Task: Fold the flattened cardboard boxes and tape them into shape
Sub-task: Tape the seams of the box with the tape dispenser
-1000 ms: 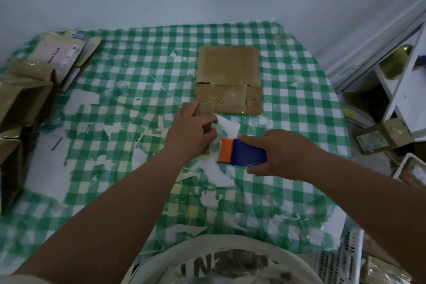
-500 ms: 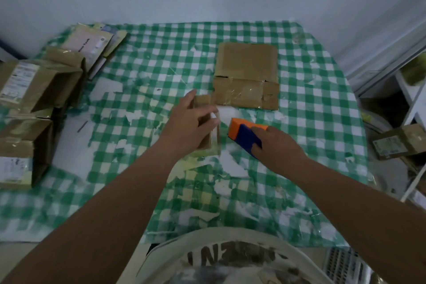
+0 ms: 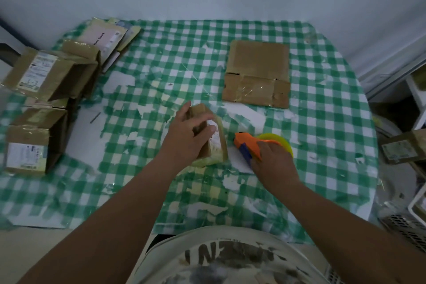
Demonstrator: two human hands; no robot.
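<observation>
While the left hand point(image 3: 186, 140) curled its fingers and thumb over a small brown cardboard box point(image 3: 211, 138), that box stood folded into shape near the middle of the green-and-white checked tablecloth point(image 3: 161, 71), a pale printed label on its right face. Just beside it, the right hand point(image 3: 273, 163) gripped an orange-and-blue plastic tape dispenser point(image 3: 247, 144) fitted with a yellow-green disc, its orange nose pointing at the box but apart from it. Beyond them lay a flattened brown cardboard box point(image 3: 258, 71), matte and creased, with glossy clear tape across its near flaps. The cloth was scuffed, its print worn away in ragged white patches. At the left edge stood two assembled cardboard boxes point(image 3: 46, 76), open-ended and labelled; what they held could not be told. Behind these lay flat labelled mailers point(image 3: 103, 39).
</observation>
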